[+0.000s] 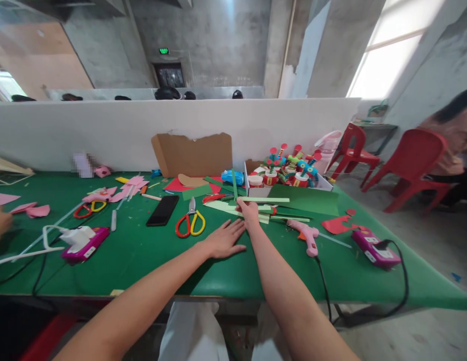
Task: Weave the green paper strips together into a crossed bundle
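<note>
My left hand (223, 239) lies flat on the green table (150, 260), fingers stretched out, holding nothing. My right hand (248, 210) reaches further forward and pinches green paper strips (265, 200) that stick out to the right and upward. Under them lies a pile of pale green strips (233, 209) and a large dark green sheet (306, 199). Red-and-yellow scissors (190, 222) lie just left of my left hand. A pink glue gun (308, 235) rests to the right of my right forearm.
A black phone (162, 210), pink paper cut-outs (116, 191), a white box of colourful craft figures (289, 173), brown cardboard (193, 153) and two magenta power strips (85, 244) (374, 246) lie around. Another person's hand (0, 223) is at the far left; a person sits by red chairs (414, 165) on the right.
</note>
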Demonstrator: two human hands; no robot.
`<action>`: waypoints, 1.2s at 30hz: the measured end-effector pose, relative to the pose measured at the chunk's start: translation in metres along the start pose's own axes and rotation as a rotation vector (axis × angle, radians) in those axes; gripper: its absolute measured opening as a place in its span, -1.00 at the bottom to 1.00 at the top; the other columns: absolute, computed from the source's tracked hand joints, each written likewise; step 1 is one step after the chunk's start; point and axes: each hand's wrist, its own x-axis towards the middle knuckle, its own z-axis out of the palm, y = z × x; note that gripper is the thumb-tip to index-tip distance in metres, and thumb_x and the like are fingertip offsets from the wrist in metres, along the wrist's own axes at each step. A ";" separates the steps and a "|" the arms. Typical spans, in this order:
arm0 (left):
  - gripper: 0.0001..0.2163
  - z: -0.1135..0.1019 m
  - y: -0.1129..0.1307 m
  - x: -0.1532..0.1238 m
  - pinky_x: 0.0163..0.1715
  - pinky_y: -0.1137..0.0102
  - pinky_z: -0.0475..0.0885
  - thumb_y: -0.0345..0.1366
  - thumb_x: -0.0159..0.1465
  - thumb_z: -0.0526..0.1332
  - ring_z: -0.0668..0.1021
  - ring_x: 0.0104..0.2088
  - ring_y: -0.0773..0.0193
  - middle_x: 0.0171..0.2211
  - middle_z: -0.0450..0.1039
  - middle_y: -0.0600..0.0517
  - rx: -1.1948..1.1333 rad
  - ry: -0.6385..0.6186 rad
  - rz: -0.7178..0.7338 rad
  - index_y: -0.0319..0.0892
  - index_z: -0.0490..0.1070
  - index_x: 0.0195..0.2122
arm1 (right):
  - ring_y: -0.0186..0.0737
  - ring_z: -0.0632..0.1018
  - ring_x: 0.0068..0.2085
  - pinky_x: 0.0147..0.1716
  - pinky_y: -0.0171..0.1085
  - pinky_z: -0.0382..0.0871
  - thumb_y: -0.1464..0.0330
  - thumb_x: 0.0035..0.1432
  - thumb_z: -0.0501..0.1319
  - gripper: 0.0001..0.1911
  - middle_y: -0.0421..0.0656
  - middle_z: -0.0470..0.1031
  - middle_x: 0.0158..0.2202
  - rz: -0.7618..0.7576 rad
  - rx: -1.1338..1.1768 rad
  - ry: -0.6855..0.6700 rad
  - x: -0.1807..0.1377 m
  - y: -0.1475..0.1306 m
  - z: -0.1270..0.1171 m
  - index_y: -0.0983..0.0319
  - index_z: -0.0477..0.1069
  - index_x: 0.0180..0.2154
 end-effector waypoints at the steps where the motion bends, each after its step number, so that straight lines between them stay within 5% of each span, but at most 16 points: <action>1: -0.30 -0.003 0.007 -0.007 0.30 0.10 -0.17 0.11 0.30 -0.06 -0.03 0.36 0.08 0.36 -0.10 -0.16 -0.019 -0.030 0.055 -0.19 -0.11 0.36 | -0.33 0.40 -0.60 -0.50 -0.31 0.37 0.13 -0.26 0.35 -0.68 -0.26 0.38 -0.68 0.008 0.007 -0.002 0.000 0.000 0.000 0.25 0.43 -0.55; 8: -0.26 -0.005 0.067 -0.080 0.31 0.08 -0.12 0.13 0.26 -0.02 0.09 0.33 -0.02 0.33 -0.04 -0.19 -0.172 -0.153 0.330 -0.20 -0.10 0.36 | -0.37 0.38 -0.62 -0.50 -0.32 0.37 0.24 -0.26 0.35 -0.76 -0.28 0.36 -0.70 0.096 0.035 -0.053 -0.008 -0.006 0.000 0.27 0.44 -0.55; 10: -0.33 0.001 0.082 -0.095 0.27 0.09 0.06 0.08 0.24 0.00 0.31 0.22 0.00 0.22 0.25 -0.15 -0.256 -0.188 0.429 -0.11 0.03 0.33 | -0.38 0.38 -0.62 -0.51 -0.33 0.36 0.25 -0.26 0.35 -0.77 -0.28 0.37 -0.70 0.105 0.033 -0.069 -0.010 -0.006 0.001 0.27 0.43 -0.56; 12: -0.47 0.001 0.088 -0.101 0.05 0.19 0.37 0.07 0.20 0.05 0.59 -0.12 0.07 -0.17 0.59 -0.06 -0.394 -0.296 0.535 0.10 0.32 0.18 | -0.37 0.39 -0.62 -0.52 -0.33 0.36 0.25 -0.27 0.36 -0.77 -0.27 0.38 -0.69 0.109 0.046 -0.088 -0.011 -0.005 0.002 0.27 0.44 -0.56; 14: -0.63 -0.010 0.083 -0.094 -0.25 0.24 0.48 0.01 0.24 0.01 0.61 -0.35 0.10 -0.42 0.60 0.00 -0.509 -0.162 0.337 0.17 0.51 -0.06 | -0.37 0.40 -0.61 -0.51 -0.32 0.36 0.24 -0.28 0.37 -0.76 -0.27 0.40 -0.68 0.110 0.070 -0.114 -0.011 -0.005 0.003 0.26 0.45 -0.54; 19: -0.67 -0.061 0.017 -0.033 -0.37 0.31 0.45 -0.16 0.21 0.09 0.53 -0.45 0.24 -0.23 0.54 -0.06 -0.681 0.561 -0.358 -0.12 0.47 -0.07 | -0.38 0.38 -0.61 -0.51 -0.33 0.36 0.21 -0.31 0.38 -0.72 -0.28 0.39 -0.68 0.101 0.095 -0.134 -0.012 -0.005 0.005 0.25 0.44 -0.55; 22: -0.75 -0.069 -0.025 0.012 -0.50 0.41 0.40 -0.15 0.16 0.18 0.47 -0.54 0.34 -0.33 0.50 -0.04 -0.881 0.754 -0.618 -0.18 0.44 -0.23 | -0.38 0.39 -0.60 -0.48 -0.32 0.37 0.21 -0.34 0.39 -0.70 -0.28 0.40 -0.67 0.104 0.107 -0.107 -0.010 -0.004 0.005 0.26 0.44 -0.53; 28: -0.67 -0.030 -0.048 0.061 -0.56 0.45 0.34 0.00 0.13 0.18 0.45 -0.57 0.34 -0.51 0.45 0.02 -1.096 0.841 -0.590 -0.21 0.41 -0.40 | -0.35 0.41 -0.59 -0.45 -0.30 0.39 0.21 -0.32 0.38 -0.70 -0.29 0.39 -0.67 0.101 0.136 -0.096 -0.003 0.003 0.004 0.25 0.42 -0.52; 36: -0.61 0.000 -0.057 0.055 -0.46 0.41 0.39 0.04 0.02 0.28 0.48 -0.50 0.30 -0.47 0.48 0.02 -1.253 0.928 -0.505 -0.19 0.46 -0.32 | -0.31 0.44 -0.57 -0.44 -0.27 0.43 0.21 -0.30 0.40 -0.72 -0.28 0.40 -0.67 0.086 0.174 -0.114 0.001 0.011 0.005 0.23 0.44 -0.52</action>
